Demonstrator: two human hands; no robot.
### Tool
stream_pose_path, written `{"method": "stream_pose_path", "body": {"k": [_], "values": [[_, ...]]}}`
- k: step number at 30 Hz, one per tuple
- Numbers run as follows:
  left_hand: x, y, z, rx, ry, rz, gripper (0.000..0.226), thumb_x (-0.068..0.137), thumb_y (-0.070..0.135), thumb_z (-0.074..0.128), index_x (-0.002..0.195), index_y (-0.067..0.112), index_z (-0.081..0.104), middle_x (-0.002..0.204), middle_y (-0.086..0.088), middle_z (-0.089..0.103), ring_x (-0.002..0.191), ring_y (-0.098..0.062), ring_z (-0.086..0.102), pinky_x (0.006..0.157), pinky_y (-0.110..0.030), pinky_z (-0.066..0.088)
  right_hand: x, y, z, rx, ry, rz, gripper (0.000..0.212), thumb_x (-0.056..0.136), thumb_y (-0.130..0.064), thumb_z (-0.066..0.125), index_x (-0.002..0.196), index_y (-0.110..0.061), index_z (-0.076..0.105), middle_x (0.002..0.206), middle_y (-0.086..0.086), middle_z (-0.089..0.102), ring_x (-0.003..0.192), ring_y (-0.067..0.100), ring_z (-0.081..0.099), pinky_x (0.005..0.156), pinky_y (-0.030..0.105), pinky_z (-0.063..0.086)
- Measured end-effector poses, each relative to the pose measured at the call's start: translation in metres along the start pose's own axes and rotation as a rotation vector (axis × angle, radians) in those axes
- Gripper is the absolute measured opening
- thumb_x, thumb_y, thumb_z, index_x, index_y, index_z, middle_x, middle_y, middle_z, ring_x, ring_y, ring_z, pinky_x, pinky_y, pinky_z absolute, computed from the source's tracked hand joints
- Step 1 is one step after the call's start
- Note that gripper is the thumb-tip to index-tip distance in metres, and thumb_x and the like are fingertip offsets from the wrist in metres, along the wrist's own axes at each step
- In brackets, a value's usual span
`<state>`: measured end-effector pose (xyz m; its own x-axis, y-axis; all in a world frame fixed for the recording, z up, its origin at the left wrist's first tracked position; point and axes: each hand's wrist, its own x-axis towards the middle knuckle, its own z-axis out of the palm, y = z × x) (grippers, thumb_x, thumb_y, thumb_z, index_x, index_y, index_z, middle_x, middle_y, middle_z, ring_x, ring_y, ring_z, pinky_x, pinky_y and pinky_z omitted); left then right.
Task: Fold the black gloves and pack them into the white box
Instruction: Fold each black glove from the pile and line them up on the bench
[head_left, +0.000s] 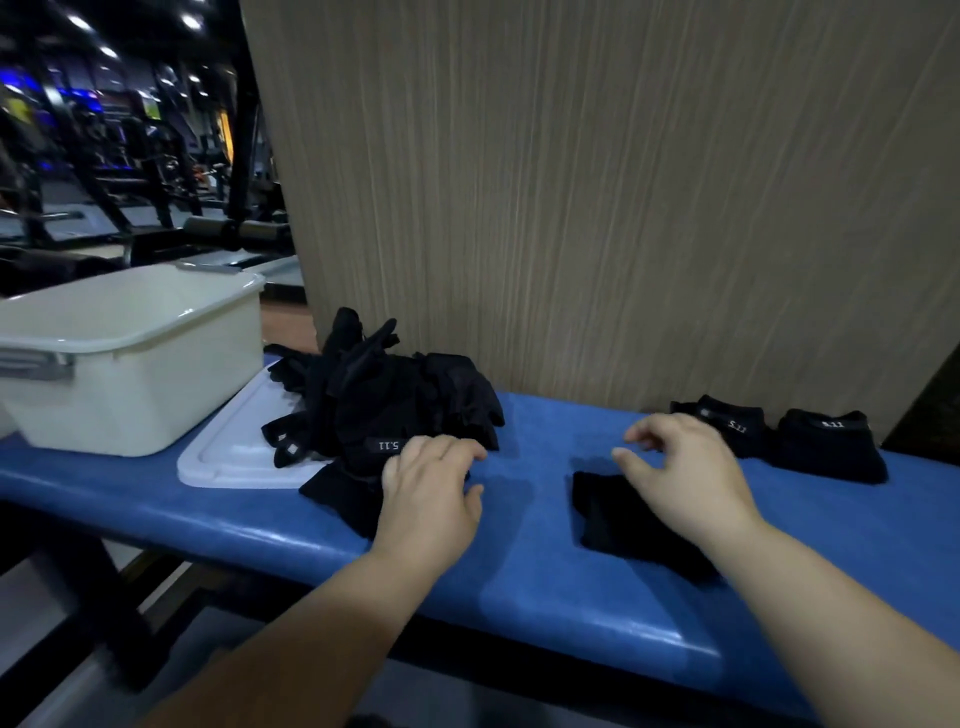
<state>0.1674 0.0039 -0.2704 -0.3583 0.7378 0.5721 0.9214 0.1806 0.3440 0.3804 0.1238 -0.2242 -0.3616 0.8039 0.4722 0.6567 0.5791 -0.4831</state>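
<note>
A: Where are the gloves?

B: Most lie in a heap of black fabric gloves (400, 405) by the wood-grain panel (623, 208). The heap sits half on a flat white plastic lid (223, 457) and half on the blue padded table (519, 582). A single black glove (618, 519) lies flat nearer the front edge. Two folded black gloves (826, 447) sit at the far right, against the panel. From this angle I can't see whether the white plastic box (156, 400) on the left holds any gloves.

A: And the hands?

B: The left hand (431, 483) rests on the near edge of the heap, its fingers (457, 449) fairly straight and close together, gripping nothing. The right hand (685, 467) is over the far corner of the single glove. Its fingers (636, 458) are loosely bent and apart, and I can't see them closed on anything.

A: How will the gloves handle?

B: I'd say they're light, soft and floppy. They shouldn't be fragile, but they'll probably spring open once let go. The padded table looks smooth, so a glove may slide when pushed.

A: Where would you take hold?

B: I'd pinch the cuff with the label, where the fabric looks thickest. Then I'd fold it toward the fingertips while pressing the other end flat. I'd carry each bundle by its folded edge so it stays closed on the way to the box.
</note>
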Motion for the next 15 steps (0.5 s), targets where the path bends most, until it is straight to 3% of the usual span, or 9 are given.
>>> {"method": "stream_pose_path", "body": {"k": [3,6,11,15], "values": [[0.004,-0.015,0.003,0.138,0.097,-0.002,0.034,0.068,0.025,0.077,0.100,0.029,0.065,0.109,0.012,0.057,0.112,-0.014,0.044,0.095,-0.034,0.020,0.005,-0.032,0.025,0.091,-0.148,-0.003,0.012,0.083,-0.035,0.069,0.076,-0.034,0.059,0.082,-0.014,0.061,0.085,0.010,0.059,0.080,0.028,0.046],[0.010,-0.024,0.004,0.185,0.056,-0.063,0.038,0.073,0.028,0.073,0.109,0.024,0.063,0.123,0.007,0.056,0.123,-0.017,0.044,0.104,-0.039,0.019,0.011,-0.057,0.051,0.145,-0.244,0.008,0.008,0.086,-0.038,0.066,0.089,-0.032,0.062,0.091,-0.013,0.060,0.085,0.007,0.057,0.079,0.024,0.046],[0.014,-0.028,0.006,0.165,-0.040,-0.096,0.040,0.092,0.037,0.051,0.131,0.029,0.048,0.140,0.014,0.041,0.135,-0.010,0.027,0.111,-0.033,0.012,0.020,-0.077,0.086,0.086,-0.320,-0.018,0.051,0.088,-0.043,0.064,0.134,-0.030,0.047,0.125,-0.007,0.047,0.097,0.013,0.058,0.085,0.026,0.046],[0.015,-0.031,0.006,0.147,-0.044,-0.091,0.039,0.094,0.038,0.046,0.133,0.033,0.044,0.140,0.019,0.039,0.135,-0.007,0.026,0.110,-0.031,0.012,0.034,-0.089,0.103,0.108,-0.305,0.016,0.057,0.091,-0.042,0.060,0.143,-0.032,0.038,0.134,-0.003,0.043,0.110,0.016,0.053,0.087,0.028,0.046]]}}
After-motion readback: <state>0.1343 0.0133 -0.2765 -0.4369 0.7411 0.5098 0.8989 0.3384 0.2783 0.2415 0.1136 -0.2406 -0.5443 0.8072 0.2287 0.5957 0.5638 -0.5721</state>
